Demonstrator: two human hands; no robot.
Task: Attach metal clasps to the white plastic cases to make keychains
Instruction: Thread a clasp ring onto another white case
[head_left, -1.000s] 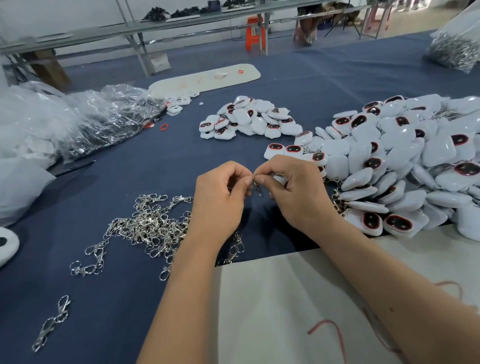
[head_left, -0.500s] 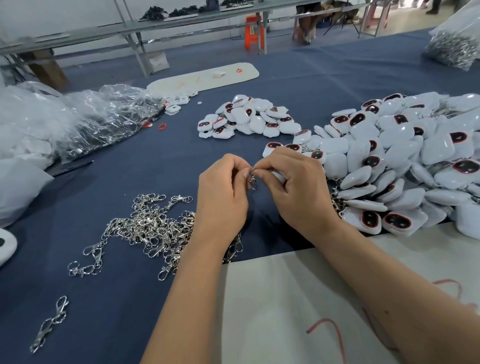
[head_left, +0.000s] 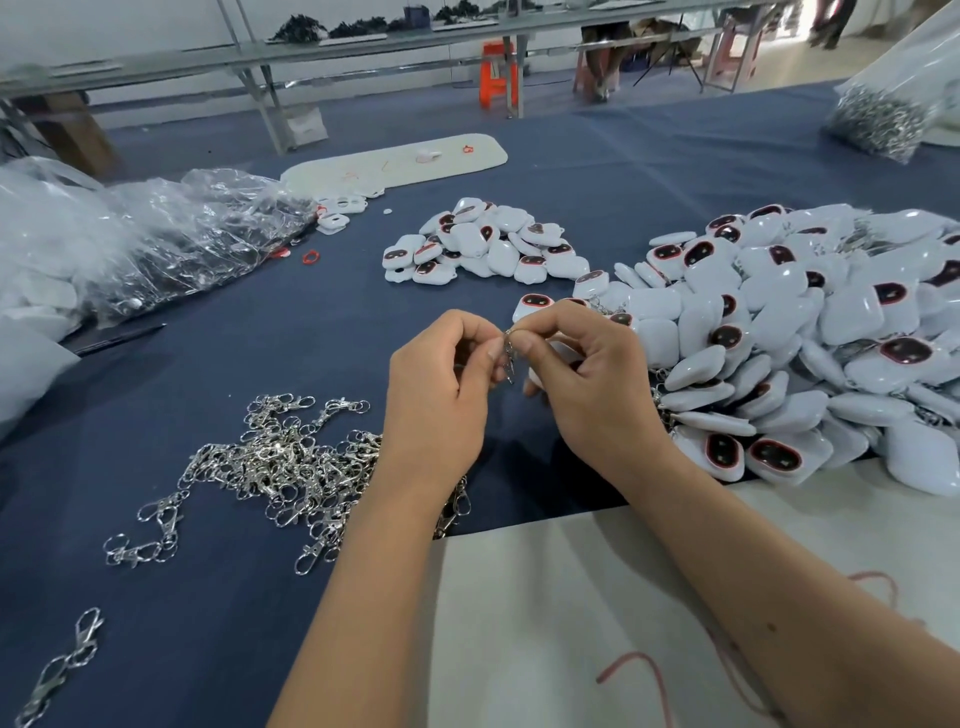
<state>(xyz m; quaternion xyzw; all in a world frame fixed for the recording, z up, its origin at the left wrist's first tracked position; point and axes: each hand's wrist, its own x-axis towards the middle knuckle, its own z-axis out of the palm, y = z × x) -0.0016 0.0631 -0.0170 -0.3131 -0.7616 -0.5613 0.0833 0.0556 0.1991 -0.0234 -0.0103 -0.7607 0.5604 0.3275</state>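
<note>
My left hand (head_left: 441, 384) and my right hand (head_left: 587, 384) meet above the blue cloth, both pinching a small metal clasp (head_left: 508, 356) that hangs between the fingertips. A white plastic case (head_left: 558, 353) shows partly inside my right palm, mostly hidden by the fingers. A tangle of loose silver clasps (head_left: 280, 462) lies left of my left wrist. A big heap of white cases (head_left: 810, 338) with dark red-rimmed windows spreads to the right. A smaller pile of cases (head_left: 483, 244) sits farther back.
Clear plastic bags (head_left: 171, 234) lie at the left. A bag of metal parts (head_left: 883, 114) stands far right. A white board (head_left: 649, 623) with red thread lies under my right forearm; another white board (head_left: 395, 163) is at the back. One stray clasp (head_left: 62, 665) lies near left.
Both hands have stayed together on the clasp, lifting slightly away from me. The fingers have shifted a little around the clasp.
</note>
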